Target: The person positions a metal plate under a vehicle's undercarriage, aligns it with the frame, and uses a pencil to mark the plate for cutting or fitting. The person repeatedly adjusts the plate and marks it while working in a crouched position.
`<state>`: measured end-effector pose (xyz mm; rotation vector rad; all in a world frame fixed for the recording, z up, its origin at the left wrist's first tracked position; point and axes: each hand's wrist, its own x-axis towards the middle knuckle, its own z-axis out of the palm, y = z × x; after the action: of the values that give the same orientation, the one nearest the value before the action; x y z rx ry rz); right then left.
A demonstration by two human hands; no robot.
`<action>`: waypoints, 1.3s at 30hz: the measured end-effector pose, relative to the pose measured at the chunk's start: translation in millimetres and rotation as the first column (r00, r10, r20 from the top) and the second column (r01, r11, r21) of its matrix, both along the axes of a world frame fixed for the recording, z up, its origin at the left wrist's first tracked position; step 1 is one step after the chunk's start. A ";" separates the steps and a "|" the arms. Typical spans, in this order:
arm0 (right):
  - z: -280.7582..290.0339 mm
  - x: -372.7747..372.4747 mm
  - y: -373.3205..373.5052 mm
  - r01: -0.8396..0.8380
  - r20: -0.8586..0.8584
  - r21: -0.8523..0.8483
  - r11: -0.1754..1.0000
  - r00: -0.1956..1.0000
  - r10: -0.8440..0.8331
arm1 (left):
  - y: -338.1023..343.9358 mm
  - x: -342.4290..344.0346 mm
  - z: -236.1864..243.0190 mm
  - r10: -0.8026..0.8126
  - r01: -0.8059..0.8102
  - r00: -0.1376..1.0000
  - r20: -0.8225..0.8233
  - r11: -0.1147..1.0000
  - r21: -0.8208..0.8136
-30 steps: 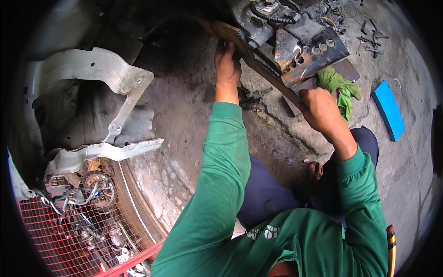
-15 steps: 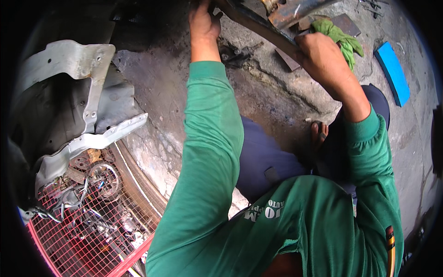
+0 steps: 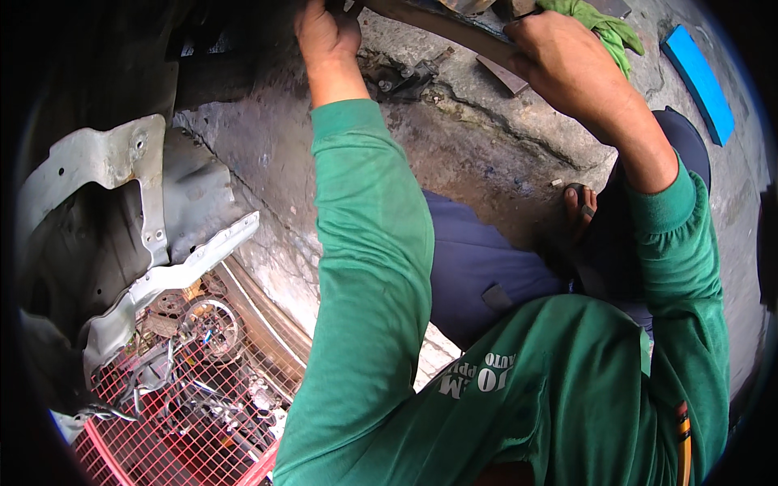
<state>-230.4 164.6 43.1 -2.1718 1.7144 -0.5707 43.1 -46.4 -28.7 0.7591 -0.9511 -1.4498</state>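
A long, dark, worn metal bar (image 3: 442, 27) slants across the top of the view, its left part running out of the picture. My right hand (image 3: 563, 61) is closed around its right end. Up at the top edge, my left hand (image 3: 328, 36) is curled beside the bar's other visible end. Its fingertips are cut off by the edge, and a dark piece shows by the thumb, too little of it to name. A green cloth (image 3: 604, 32) lies just beyond my right hand. Below the bar, a small flat metal plate (image 3: 502, 77) rests on the floor.
A bent grey sheet-metal panel (image 3: 97, 162) stands at the left, above a red wire-mesh basket (image 3: 174, 405) with metal parts in it. A blue block (image 3: 698, 85) lies at the far right. Dark mechanical parts (image 3: 413, 79) sit on the cracked concrete floor (image 3: 275, 186). A bare foot (image 3: 579, 212) shows near my right forearm.
Both hands and the bar have shifted up in the picture, the left hand also leftward. The view has moved a little, so the panel and basket sit lower.
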 end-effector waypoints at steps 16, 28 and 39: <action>-3.8 -5.0 -3.2 -0.047 -0.037 -0.049 0.998 0.998 0.045 | 3.4 -7.0 -1.8 -0.017 0.012 0.997 -0.077 0.998 -0.070; 6.8 1.2 -1.8 -0.011 -0.040 0.049 0.999 0.999 0.013 | 21.9 -11.8 13.2 0.023 -0.030 0.993 -0.117 0.998 -0.055; 8.5 -1.2 -0.1 -0.032 -0.032 0.037 0.999 0.999 0.034 | 23.5 -16.3 14.0 0.026 -0.034 0.991 -0.130 0.997 -0.063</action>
<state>-231.6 164.5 51.7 -2.1914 1.6890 -0.4941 26.8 -22.9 -14.7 0.6216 -0.8794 -1.4175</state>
